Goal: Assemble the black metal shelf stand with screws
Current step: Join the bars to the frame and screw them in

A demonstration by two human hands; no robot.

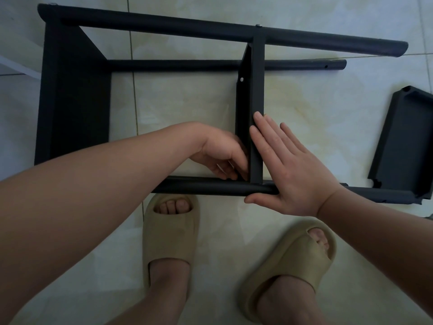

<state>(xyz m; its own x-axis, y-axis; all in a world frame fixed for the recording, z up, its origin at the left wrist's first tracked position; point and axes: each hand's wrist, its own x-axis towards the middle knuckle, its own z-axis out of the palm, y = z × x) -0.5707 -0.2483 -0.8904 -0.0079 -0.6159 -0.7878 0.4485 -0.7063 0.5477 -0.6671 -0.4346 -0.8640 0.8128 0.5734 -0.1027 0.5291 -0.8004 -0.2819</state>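
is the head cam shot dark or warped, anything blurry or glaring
Head view: dim and bluish, so the black frame shows little detail; the wide lens bows its top pole and swells the forearms at the edges; the right hand is sharp, the left hand's fingertips sit in shadow against the middle panel; no harsh glare on the floor.

1. Between the left panel (75, 102) and the middle panel (256, 90) lies an open bay of bare floor (182, 95). The left hand (222, 153) and its forearm fill the bay's near right corner.
2. Right of the middle panel the floor is open as far as the loose panel (405, 141). The right hand (288, 170) blocks the near left corner.
3. The far tube (187, 26) and the near tube (210, 187) bar both bays.
4. Two slippers (171, 235) stand nearest, with a gap between them.
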